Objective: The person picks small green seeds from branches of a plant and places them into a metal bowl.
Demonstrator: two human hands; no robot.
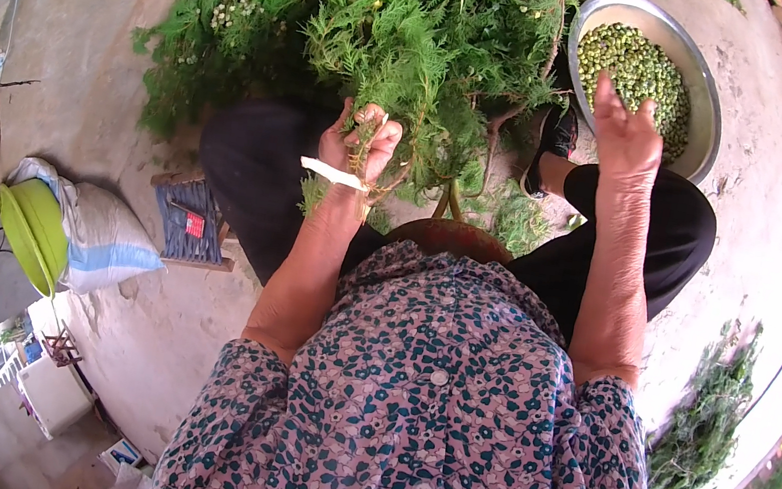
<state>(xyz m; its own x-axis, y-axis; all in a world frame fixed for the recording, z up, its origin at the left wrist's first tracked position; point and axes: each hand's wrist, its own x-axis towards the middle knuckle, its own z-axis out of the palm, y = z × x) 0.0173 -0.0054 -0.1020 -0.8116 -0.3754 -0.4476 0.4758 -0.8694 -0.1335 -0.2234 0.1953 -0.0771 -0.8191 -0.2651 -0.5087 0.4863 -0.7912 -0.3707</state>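
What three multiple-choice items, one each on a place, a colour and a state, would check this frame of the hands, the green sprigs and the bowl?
1. Where does the metal bowl of small green seeds sit?
A. ahead on the person's right
B. on the left by the sack
C. on the lap

2. What colour is the round lid-like thing leaning on the white sack?
A. red
B. yellow-green
C. black

3. How is the left hand?
A. flat on the ground
B. open and empty
C. closed on a sprig from the green branch pile

Key:
1 A: the bowl lies at the upper right, just beyond the open right hand.
2 B: it shows bright yellow-green.
3 C: the fingers curl around the stems.
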